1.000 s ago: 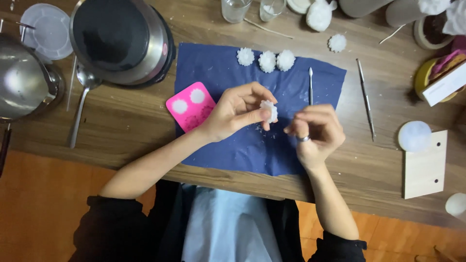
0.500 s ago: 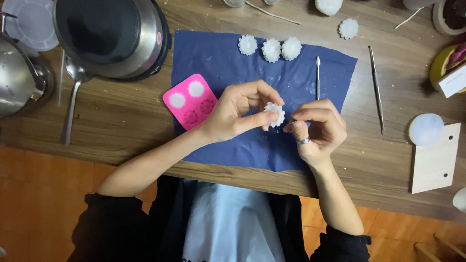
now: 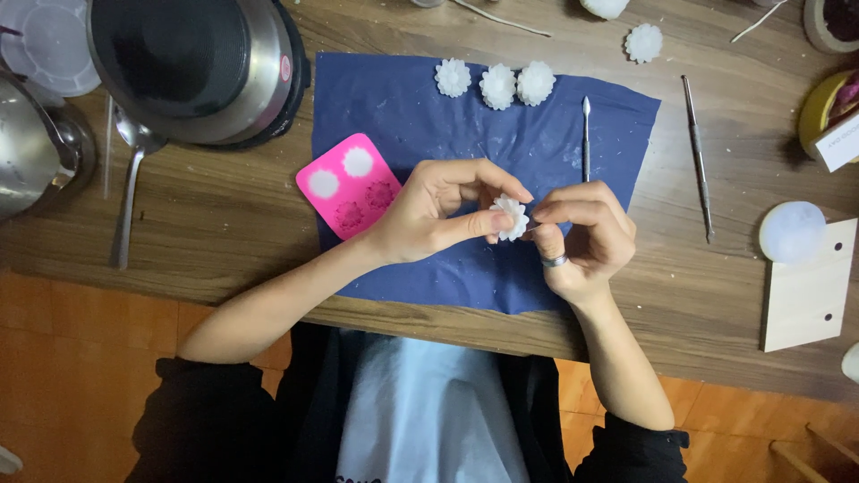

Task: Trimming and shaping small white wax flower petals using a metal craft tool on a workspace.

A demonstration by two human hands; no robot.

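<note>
My left hand (image 3: 438, 210) pinches a small white flower-shaped wax piece (image 3: 512, 217) between thumb and fingers above a dark blue cloth (image 3: 420, 116). My right hand (image 3: 582, 237), with a ring on one finger, is closed right beside the piece and touches its edge; whether it holds a thin tool is hidden. Three more white flower pieces (image 3: 494, 83) lie in a row at the cloth's far edge. A pink silicone mould (image 3: 352, 183) with two filled cavities lies just left of my left hand.
A metal pot (image 3: 192, 67) and a ladle (image 3: 128, 179) stand at the far left. Two thin metal tools (image 3: 586, 134) (image 3: 698, 156) lie right of the hands. A round white disc (image 3: 792, 231) rests on a wooden block (image 3: 810, 291) at the right.
Both hands stay together on the flower piece, turning it slightly. The camera view has shifted, so the table things sit higher and to the right.
</note>
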